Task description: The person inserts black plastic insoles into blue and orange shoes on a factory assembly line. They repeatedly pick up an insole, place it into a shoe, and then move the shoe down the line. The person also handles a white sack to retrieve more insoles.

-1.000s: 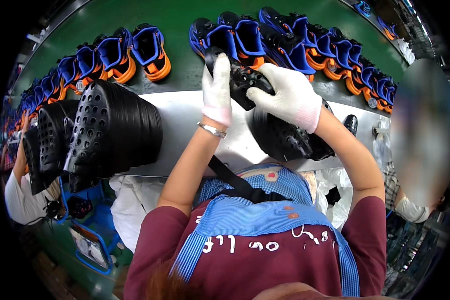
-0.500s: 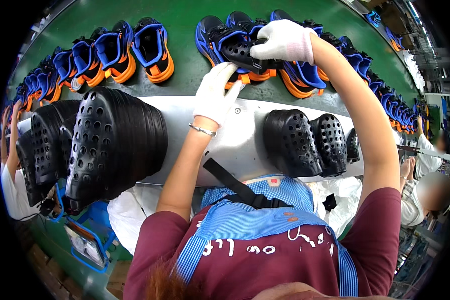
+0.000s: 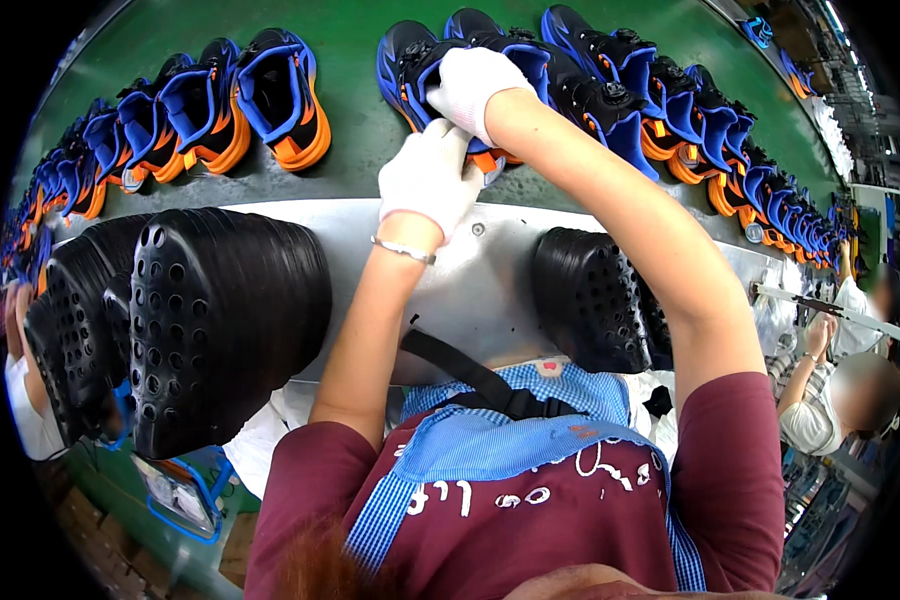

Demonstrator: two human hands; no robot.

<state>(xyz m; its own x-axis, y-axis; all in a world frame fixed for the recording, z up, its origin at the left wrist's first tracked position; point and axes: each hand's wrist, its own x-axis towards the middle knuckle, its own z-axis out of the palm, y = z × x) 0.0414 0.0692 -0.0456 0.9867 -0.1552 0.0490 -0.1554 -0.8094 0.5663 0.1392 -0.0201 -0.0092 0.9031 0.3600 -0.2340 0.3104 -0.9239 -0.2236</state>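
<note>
A black and blue sneaker with orange at the heel stands on the green table, toe pointing away. My right hand, in a white glove, is closed at its opening, with the fingertips down inside and hidden. No part of the black perforated shoe insert shows there now; hand and shoe cover that spot. My left hand, also white-gloved, is closed at the shoe's heel edge with its fingers curled. Large nested black perforated inserts lie left of my left forearm, and a smaller stack lies under my right forearm.
Rows of matching sneakers run along the green table to the left and right. Between it and me lies a pale metal shelf. Co-workers sit at the far left and right. A blue-framed rack stands lower left.
My right hand has moved left and down into the sneaker's opening; the black perforated insert it held has gone out of sight. My left hand's fingers have curled in at the heel.
</note>
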